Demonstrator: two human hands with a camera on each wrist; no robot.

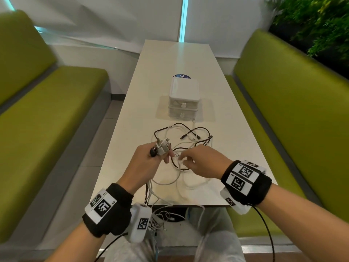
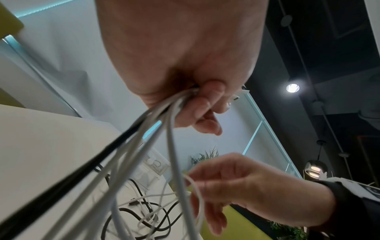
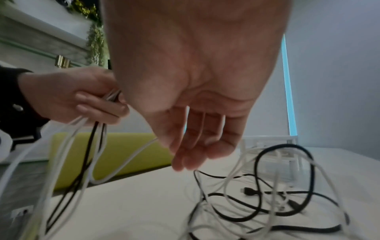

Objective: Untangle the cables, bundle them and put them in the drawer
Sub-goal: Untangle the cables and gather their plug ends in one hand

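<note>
A tangle of black and white cables (image 1: 188, 137) lies on the white table (image 1: 179, 59), in front of a small white two-drawer unit (image 1: 184, 99) with both drawers closed. My left hand (image 1: 162, 152) grips several plug ends, white and black, in a fist above the table. Their cords (image 2: 144, 138) run down from the fist and over the near table edge (image 1: 156, 207). My right hand (image 1: 180, 157) hovers just beside it with fingers (image 3: 191, 155) loosely straight. A white strand (image 2: 197, 194) lies against them. The cable tangle (image 3: 267, 194) lies under that hand.
Green benches (image 1: 47, 120) (image 1: 292, 110) flank the narrow table on both sides. A blue round sticker (image 1: 181, 76) lies behind the drawer unit. Plants (image 1: 317, 25) fill the far right corner. Loose cable ends (image 1: 166, 216) hang over my lap.
</note>
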